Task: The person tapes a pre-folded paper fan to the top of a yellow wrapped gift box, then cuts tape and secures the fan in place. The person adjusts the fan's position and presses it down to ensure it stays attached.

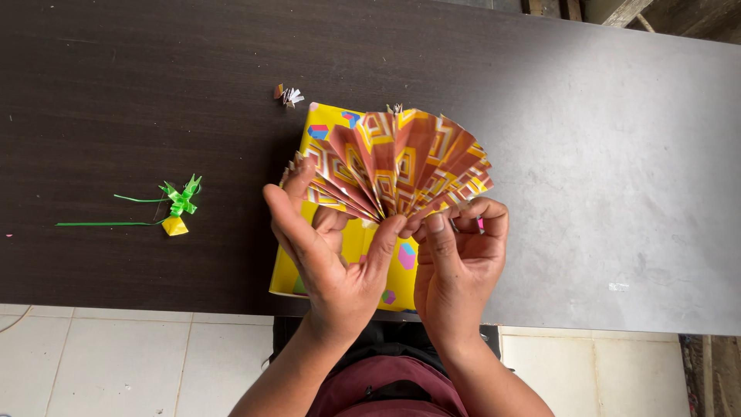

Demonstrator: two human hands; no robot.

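A pleated paper fan (401, 162) in brown, orange and yellow patterns is spread open above a yellow gift-wrapped box (351, 247) with coloured hexagons. My left hand (332, 247) holds the fan's left side, fingers spread behind the pleats and thumb near the base. My right hand (455, 262) pinches the fan's base and right side between thumb and fingers. The box lies on the dark table (540, 116), partly hidden by both hands and the fan.
A green ribbon bow (177, 205) with a long trailing strand and a small yellow piece lies to the left. A small paper scrap (289, 95) sits beyond the box. The table's near edge runs just below the box, with pale floor tiles (116, 363) beneath.
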